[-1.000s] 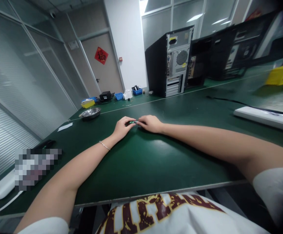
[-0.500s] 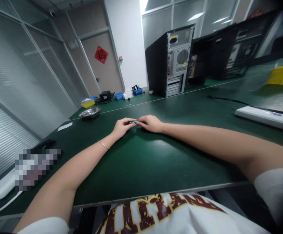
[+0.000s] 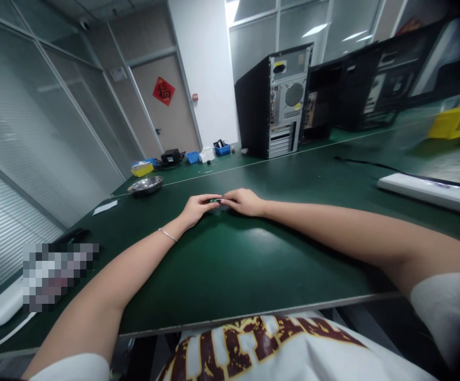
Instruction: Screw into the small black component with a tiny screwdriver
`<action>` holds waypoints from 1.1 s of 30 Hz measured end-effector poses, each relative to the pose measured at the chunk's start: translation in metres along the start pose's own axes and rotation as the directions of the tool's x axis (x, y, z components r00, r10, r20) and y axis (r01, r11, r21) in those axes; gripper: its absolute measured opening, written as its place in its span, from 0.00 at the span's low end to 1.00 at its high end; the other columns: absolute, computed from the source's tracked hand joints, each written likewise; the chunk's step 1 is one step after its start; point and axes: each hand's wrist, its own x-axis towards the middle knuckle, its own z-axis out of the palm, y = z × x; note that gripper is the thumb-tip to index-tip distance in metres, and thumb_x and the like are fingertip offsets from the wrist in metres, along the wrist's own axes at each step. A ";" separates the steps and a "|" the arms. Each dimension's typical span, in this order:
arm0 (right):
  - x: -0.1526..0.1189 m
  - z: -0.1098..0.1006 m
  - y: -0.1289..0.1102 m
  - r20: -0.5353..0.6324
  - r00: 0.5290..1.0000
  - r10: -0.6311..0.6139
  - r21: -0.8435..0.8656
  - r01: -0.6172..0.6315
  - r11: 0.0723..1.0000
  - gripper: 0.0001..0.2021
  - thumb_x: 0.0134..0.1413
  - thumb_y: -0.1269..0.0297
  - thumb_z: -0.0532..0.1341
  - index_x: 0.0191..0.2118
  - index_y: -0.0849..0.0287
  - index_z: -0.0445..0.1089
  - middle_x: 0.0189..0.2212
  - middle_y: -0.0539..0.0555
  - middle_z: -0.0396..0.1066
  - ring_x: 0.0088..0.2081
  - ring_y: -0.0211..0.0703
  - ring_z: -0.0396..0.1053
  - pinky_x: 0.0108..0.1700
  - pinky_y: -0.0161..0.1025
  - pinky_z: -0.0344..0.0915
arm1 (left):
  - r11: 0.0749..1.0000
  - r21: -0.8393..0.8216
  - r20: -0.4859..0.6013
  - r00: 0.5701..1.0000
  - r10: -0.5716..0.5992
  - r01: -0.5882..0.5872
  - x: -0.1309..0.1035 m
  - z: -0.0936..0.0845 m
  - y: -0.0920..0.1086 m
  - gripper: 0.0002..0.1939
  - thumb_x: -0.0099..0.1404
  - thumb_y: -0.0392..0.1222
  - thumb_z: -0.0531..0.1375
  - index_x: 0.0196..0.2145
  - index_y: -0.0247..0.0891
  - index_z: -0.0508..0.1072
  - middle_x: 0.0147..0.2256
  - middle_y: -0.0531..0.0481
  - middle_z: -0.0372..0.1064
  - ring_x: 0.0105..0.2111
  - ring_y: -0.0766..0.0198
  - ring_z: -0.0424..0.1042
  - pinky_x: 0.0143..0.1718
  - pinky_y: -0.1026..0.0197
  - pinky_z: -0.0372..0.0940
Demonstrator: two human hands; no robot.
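Between my two hands, just above the green tabletop (image 3: 230, 270), is a small thin piece with green and dark parts (image 3: 215, 200); it looks like a little circuit board, but its exact kind is too small to tell. My left hand (image 3: 195, 208) pinches its left end between thumb and fingers. From the other side my right hand (image 3: 246, 201) closes on the right end, fingers curled and hiding most of that end. The fingertips of both hands nearly meet.
A metal bowl (image 3: 146, 185) and a white slip (image 3: 105, 207) lie to the left. Computer towers (image 3: 279, 103) stand at the back right. A white power strip (image 3: 428, 193) and yellow bin (image 3: 458, 121) are at right; small blue trays (image 3: 193, 157) sit at the back.
The view has shifted very slightly. Both hands stay in place, still pinching the small piece, with hardly any movement of the fingers.
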 end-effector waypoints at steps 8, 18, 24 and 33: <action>0.000 -0.003 -0.007 0.032 0.999 0.016 -0.061 -0.014 0.998 0.17 0.68 0.55 0.51 0.43 0.57 0.75 0.39 0.54 0.77 0.39 0.44 0.71 0.36 0.35 0.56 | 1.000 -0.018 -0.015 1.000 -0.010 0.010 0.000 0.002 0.003 0.24 0.47 0.45 0.74 0.43 0.36 0.81 0.36 0.46 0.79 0.33 0.64 0.72 0.39 0.60 0.66; 0.000 -0.004 -0.010 0.017 0.997 0.075 -0.114 -0.072 0.991 0.19 0.70 0.57 0.49 0.42 0.57 0.75 0.41 0.56 0.75 0.41 0.43 0.70 0.37 0.35 0.56 | 0.992 0.111 -0.087 0.993 0.075 -0.065 0.001 0.002 0.000 0.21 0.50 0.44 0.71 0.43 0.36 0.81 0.37 0.45 0.79 0.33 0.62 0.72 0.36 0.60 0.65; 0.000 -0.004 -0.009 0.024 0.999 0.034 -0.109 -0.031 0.994 0.19 0.69 0.57 0.50 0.40 0.58 0.76 0.39 0.55 0.75 0.39 0.42 0.69 0.36 0.35 0.55 | 0.952 0.261 -0.044 0.984 0.175 -0.158 -0.003 0.003 0.004 0.17 0.54 0.45 0.70 0.41 0.36 0.82 0.38 0.44 0.79 0.37 0.58 0.74 0.42 0.57 0.66; 0.000 -0.004 -0.006 0.019 1.000 0.016 -0.028 -0.015 1.000 0.19 0.69 0.57 0.49 0.36 0.59 0.74 0.37 0.55 0.75 0.38 0.42 0.69 0.37 0.35 0.56 | 0.988 0.125 -0.032 0.994 0.100 -0.095 -0.002 0.002 0.002 0.20 0.52 0.46 0.71 0.42 0.37 0.82 0.38 0.44 0.79 0.36 0.59 0.74 0.40 0.58 0.66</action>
